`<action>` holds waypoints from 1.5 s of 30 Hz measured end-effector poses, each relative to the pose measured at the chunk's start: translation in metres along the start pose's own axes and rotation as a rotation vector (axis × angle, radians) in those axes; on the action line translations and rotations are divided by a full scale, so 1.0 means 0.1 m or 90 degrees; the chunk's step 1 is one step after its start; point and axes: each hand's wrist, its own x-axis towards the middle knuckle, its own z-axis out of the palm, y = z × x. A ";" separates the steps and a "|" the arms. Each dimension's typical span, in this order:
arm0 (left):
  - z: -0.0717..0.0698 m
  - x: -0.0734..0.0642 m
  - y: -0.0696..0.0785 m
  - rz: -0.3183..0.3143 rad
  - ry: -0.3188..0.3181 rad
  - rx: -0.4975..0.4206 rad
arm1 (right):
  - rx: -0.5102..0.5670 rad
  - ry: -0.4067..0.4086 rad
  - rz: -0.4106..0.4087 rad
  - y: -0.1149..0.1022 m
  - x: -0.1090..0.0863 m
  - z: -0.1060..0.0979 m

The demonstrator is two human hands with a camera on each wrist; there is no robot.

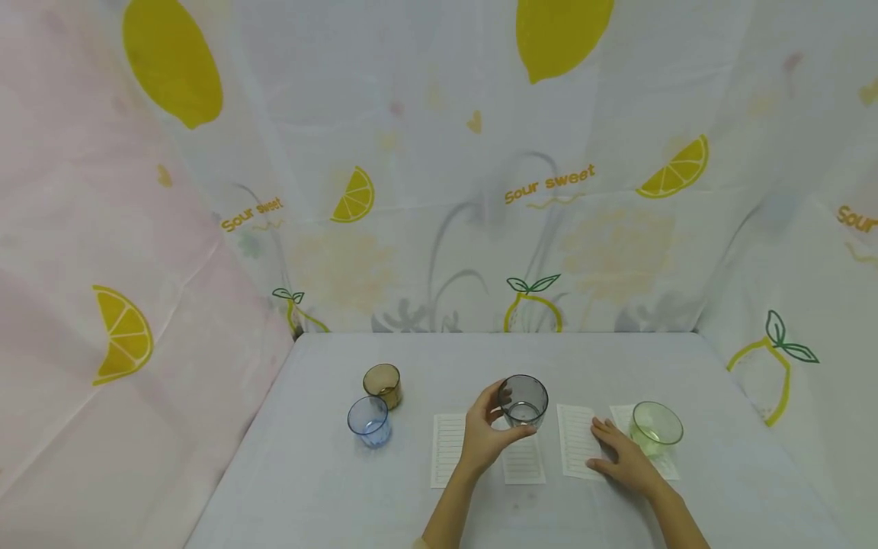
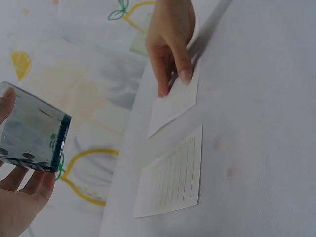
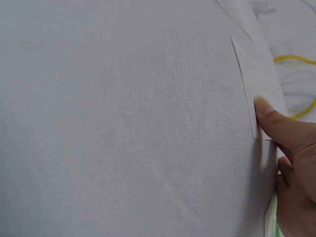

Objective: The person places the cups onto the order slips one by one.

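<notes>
My left hand [image 1: 484,436] grips a grey-tinted glass [image 1: 524,402] between thumb and fingers; in the left wrist view the glass [image 2: 34,131] shows tilted by the camera angle, held above the table. Below it lies a lined paper slip [image 1: 524,465]. My right hand [image 1: 627,460] rests its fingertips and thumb on another lined slip [image 1: 575,446], with the fingers loosely bent. In the right wrist view the thumb [image 3: 269,113] lies at that slip's edge. Just right of this hand a pale green glass [image 1: 658,431] stands on a further slip [image 1: 668,467].
On the left of the table [image 1: 295,473] a blue glass [image 1: 370,424] stands right in front of a brown glass [image 1: 384,386]. One more lined slip [image 1: 448,450] lies left of my left hand. A lemon-print cloth [image 1: 425,152] hangs behind and at the sides.
</notes>
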 end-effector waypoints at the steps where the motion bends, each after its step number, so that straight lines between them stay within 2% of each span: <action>1: 0.02 0.01 -0.01 0.001 -0.002 0.001 | -0.002 -0.002 0.003 0.00 0.00 0.00; 7: 0.13 0.02 -0.10 -0.001 -0.002 -0.007 | -0.020 -0.022 0.024 0.00 0.02 0.00; 14: 0.35 0.03 -0.47 -0.003 0.010 -0.007 | -0.008 -0.015 0.023 0.01 0.01 0.00; 16: 0.42 0.04 -0.52 0.000 0.006 -0.001 | -0.011 -0.004 0.016 0.01 0.01 0.01; 24: 0.62 0.07 -0.60 0.006 0.005 -0.013 | -0.021 0.013 -0.005 0.03 0.02 0.02; 28: 0.69 0.08 -0.63 -0.014 0.011 -0.020 | -0.019 0.012 -0.015 0.02 0.03 0.03; 31: 0.74 0.08 -0.66 -0.032 0.015 -0.026 | -0.009 0.001 0.002 0.00 0.03 0.02; 37: 0.83 0.08 -0.73 -0.044 0.022 -0.045 | 0.014 -0.012 0.018 -0.01 0.03 0.00; 41: 0.89 0.08 -0.76 -0.051 0.015 -0.053 | 0.012 0.019 -0.007 0.01 0.02 0.02; 45: 0.94 0.08 -0.79 -0.051 0.003 -0.042 | 0.043 0.062 -0.072 0.05 0.02 0.05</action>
